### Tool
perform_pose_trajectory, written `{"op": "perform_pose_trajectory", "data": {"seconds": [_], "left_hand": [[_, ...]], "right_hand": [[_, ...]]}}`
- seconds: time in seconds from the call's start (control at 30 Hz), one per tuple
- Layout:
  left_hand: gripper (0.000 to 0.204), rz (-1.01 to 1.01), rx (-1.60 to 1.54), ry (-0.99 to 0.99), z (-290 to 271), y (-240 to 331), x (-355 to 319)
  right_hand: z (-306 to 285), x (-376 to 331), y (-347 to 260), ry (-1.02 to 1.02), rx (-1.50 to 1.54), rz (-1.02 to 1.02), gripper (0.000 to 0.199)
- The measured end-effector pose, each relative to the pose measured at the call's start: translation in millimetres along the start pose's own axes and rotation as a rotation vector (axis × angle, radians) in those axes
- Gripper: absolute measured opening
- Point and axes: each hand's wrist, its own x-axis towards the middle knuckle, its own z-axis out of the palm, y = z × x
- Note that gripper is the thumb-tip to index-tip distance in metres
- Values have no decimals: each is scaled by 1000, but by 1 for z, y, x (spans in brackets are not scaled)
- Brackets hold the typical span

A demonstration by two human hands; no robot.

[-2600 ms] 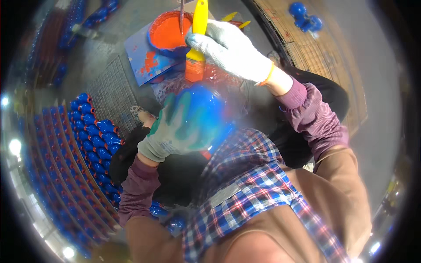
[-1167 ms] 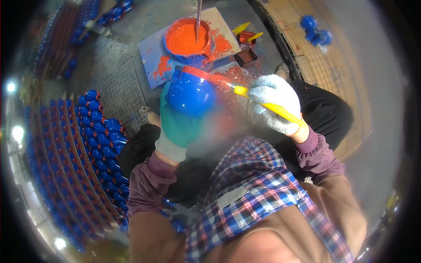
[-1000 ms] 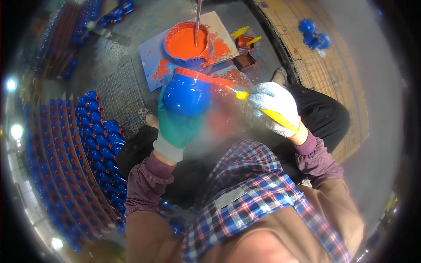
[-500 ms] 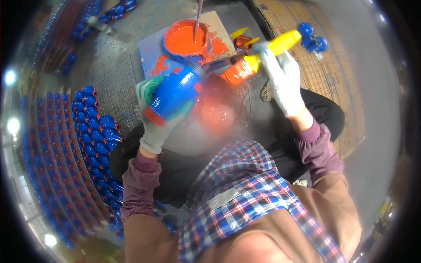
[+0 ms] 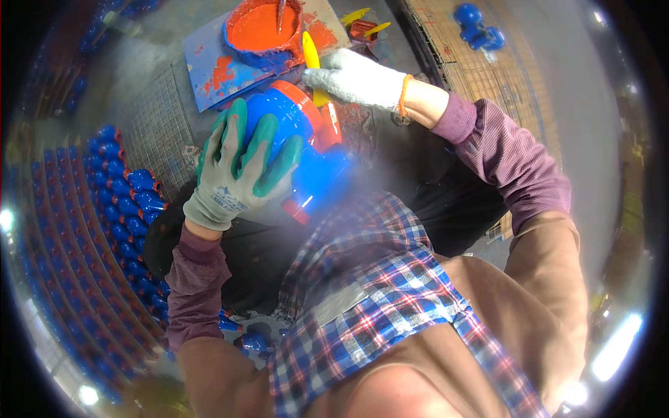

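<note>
Along the left side, rows of red-rimmed blue fittings [image 5: 115, 190] appear finished. At centre, the blue workpiece [image 5: 282, 115] sits in the splayed grip of the left hand [image 5: 238, 166]; the right hand [image 5: 359, 79] pinches the yellow brush [image 5: 321, 97] alongside. Two rims [image 5: 297, 97] show red; some coating likely remains.

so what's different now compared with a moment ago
The right hand brought the brush left to the blue fitting, its handle swinging from leaning right to nearly upright. The left hand turned the fitting: a red rim shows at its far side, where a blue end showed. Neither hand visibly let go. The paint bucket stayed on the board.
</note>
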Motion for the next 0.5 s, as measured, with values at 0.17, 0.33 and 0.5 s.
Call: {"op": "perform_pose_trajectory", "data": {"seconds": [0.17, 0.33, 0.5], "left_hand": [[48, -36, -23, -26, 3, -2, -4], [45, -152, -100, -38, 3, -6, -8], [55, -201, -55, -70, 0, -9, -11]], "right_hand": [[-9, -14, -12, 116, -68, -126, 49], [-15, -45, -33, 326, 21, -257, 38], [-13, -76, -44, 504, -146, -405, 25]]}}
